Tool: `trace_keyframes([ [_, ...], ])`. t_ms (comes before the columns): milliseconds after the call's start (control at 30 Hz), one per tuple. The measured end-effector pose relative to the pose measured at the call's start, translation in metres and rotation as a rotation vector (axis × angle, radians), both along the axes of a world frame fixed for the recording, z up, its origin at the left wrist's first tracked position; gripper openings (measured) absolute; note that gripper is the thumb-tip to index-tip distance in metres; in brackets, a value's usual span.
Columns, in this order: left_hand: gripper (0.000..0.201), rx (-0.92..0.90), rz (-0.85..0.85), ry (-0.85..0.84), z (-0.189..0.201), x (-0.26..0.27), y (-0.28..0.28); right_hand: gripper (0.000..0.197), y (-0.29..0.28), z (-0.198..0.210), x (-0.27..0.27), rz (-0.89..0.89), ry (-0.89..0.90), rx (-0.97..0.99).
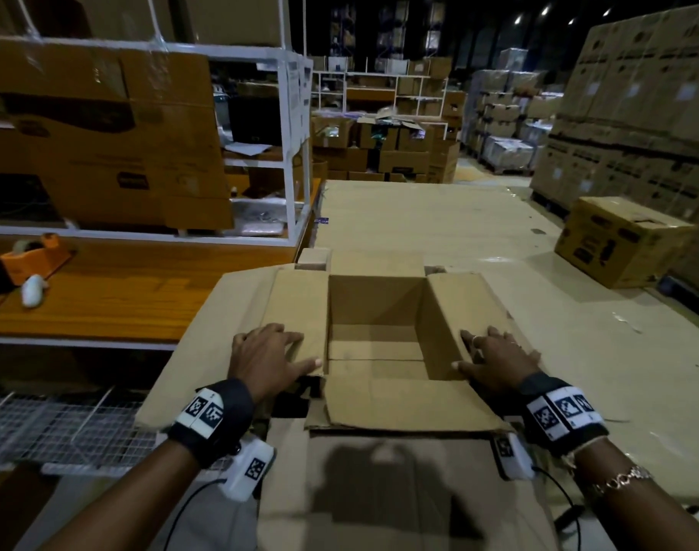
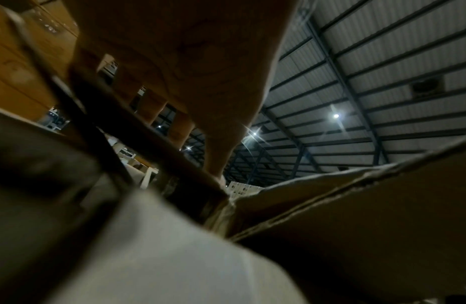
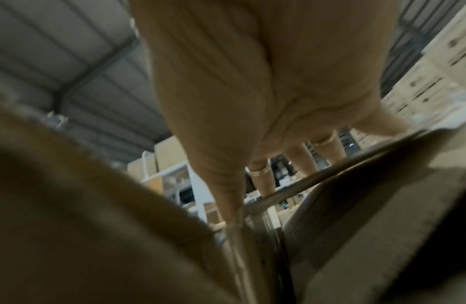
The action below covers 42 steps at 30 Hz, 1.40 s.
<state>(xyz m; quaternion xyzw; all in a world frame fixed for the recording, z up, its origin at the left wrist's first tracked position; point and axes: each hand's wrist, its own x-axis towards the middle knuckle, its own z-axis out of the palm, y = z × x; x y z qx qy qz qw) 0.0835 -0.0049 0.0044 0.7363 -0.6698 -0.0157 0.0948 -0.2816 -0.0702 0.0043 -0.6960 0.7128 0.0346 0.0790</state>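
Open box [image 1: 375,308] stands before a person in a warehouse, one hand flat on each side flap.
The left flap [image 1: 296,304] lies under the left hand [image 1: 266,357], the right flap [image 1: 451,312] under the right hand [image 1: 496,361]. The fingers [image 1: 288,338] are spread, nearly straight, pressing on the cardboard and grasping nothing, with the thumbs at the flaps' near edges beside the hollow.

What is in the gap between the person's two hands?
The hollow of the open box: left hand and right hand rest on its opposite sides, only its bare floor between them. The head view shows it.
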Motion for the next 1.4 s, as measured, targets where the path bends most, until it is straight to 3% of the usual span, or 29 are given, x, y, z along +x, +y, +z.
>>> trace_keyframes([
  [200,0.090,0.088,-0.220,0.048,0.010,-0.023,-0.001,0.089,0.024,0.016,0.016,0.085,-0.051,-0.003],
  [367,0.124,0.249,-0.281,-0.017,-0.001,-0.030,0.002,0.117,0.053,0.015,0.019,0.192,-0.011,0.124],
  [533,0.106,0.235,-0.250,-0.024,-0.012,-0.033,0.008,0.120,0.062,-0.001,0.013,0.199,-0.012,0.104],
  [800,0.096,0.212,-0.246,0.043,-0.010,-0.033,0.012,0.106,0.069,0.003,0.014,0.181,-0.124,0.075],
  [967,0.086,0.042,-0.208,0.365,0.015,-0.036,0.018,0.102,0.077,0.025,0.000,0.133,-0.406,-0.151],
  [1100,0.067,-0.166,-0.314,0.332,0.049,-0.062,0.032,0.083,0.086,0.039,-0.026,0.083,-0.530,-0.365],
  [1267,0.069,-0.108,-0.487,0.240,0.074,-0.104,0.051,0.079,0.094,0.042,-0.070,0.102,-0.500,-0.512],
  [1400,0.070,-0.141,-0.617,0.304,0.081,-0.161,0.070,0.079,0.102,0.032,-0.123,0.103,-0.521,-0.546],
])
